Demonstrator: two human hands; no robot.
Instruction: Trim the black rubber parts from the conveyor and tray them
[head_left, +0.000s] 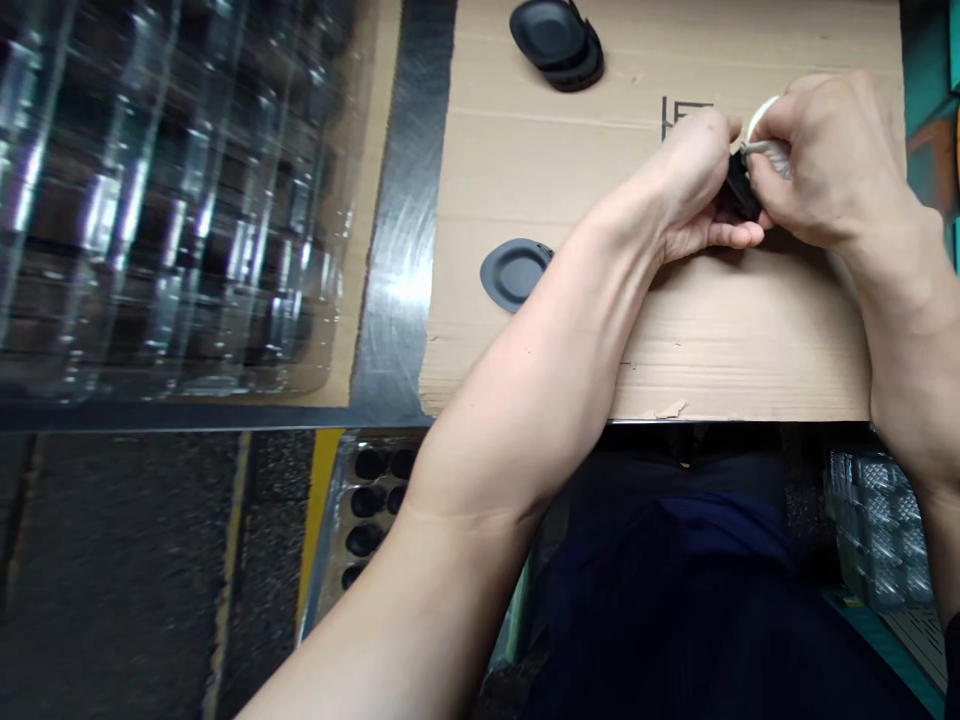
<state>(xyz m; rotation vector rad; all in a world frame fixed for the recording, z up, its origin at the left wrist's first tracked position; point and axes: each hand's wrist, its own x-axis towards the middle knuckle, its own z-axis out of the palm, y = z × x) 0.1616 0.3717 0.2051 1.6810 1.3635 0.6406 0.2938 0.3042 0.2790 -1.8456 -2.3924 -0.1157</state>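
Observation:
My left hand (697,185) is closed around a small black plastic part (741,188), most of it hidden by the fingers. Against that part my right hand (836,165) pinches a piece of white cloth (777,156), part of which loops up above the thumb. Both hands are over the right side of a cardboard sheet (525,180). Near my left forearm lies a dark oval, dished piece (514,273), partly covered by the arm. Farther back, black oval pieces (551,35) overlap one another on the cardboard.
Clear plastic trays (172,210) with long ridges fill the left of the metal-edged table (397,250). Below the edge, a tray (341,520) carries several black round pieces. Clear ribbed packaging (877,520) is at lower right, green bins (926,60) at far right.

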